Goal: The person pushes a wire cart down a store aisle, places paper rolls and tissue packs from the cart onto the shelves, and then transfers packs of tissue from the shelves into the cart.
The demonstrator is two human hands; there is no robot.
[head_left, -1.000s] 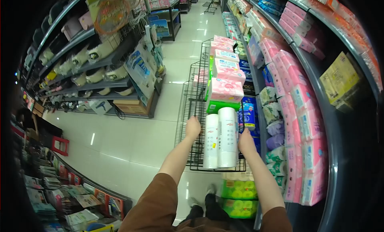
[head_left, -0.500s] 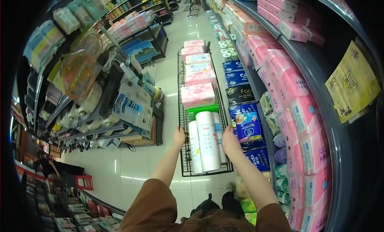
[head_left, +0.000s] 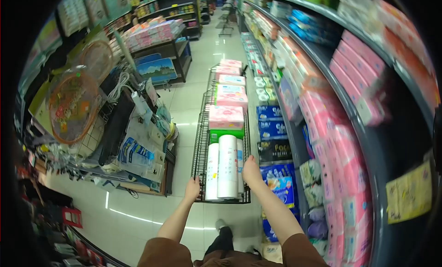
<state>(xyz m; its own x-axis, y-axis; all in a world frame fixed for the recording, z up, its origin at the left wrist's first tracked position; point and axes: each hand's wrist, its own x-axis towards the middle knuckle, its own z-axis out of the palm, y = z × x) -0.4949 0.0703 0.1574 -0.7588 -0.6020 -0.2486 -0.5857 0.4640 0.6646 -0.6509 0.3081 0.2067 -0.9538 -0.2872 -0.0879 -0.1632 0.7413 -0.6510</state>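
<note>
A long black wire basket cart [head_left: 199,149] stretches away from me down the aisle. My left hand [head_left: 192,188] is closed around its left side, close to the near corner. On the opposite side, my right hand [head_left: 251,171] grips the cart's edge a little farther forward; the fingertips are partly hidden. White plastic-wrapped rolls [head_left: 227,168] lie lengthwise at the near end, between my hands. Beyond them is a green pack [head_left: 214,136], with a pink tissue pack [head_left: 226,117] on top. Several more pink packs [head_left: 231,95] fill the far part of the cart.
Shelves with pink tissue packs [head_left: 343,170] line the right side, and blue packs [head_left: 271,129] are stacked low beside the cart. To the left, a display stand with rackets [head_left: 73,105] juts toward the aisle. Tiled floor [head_left: 184,122] runs ahead between them.
The view has tilted up and moved forward along the aisle. My hands and the cart appear farther left in view, and one foot has stepped forward. Both hands stay on the cart.
</note>
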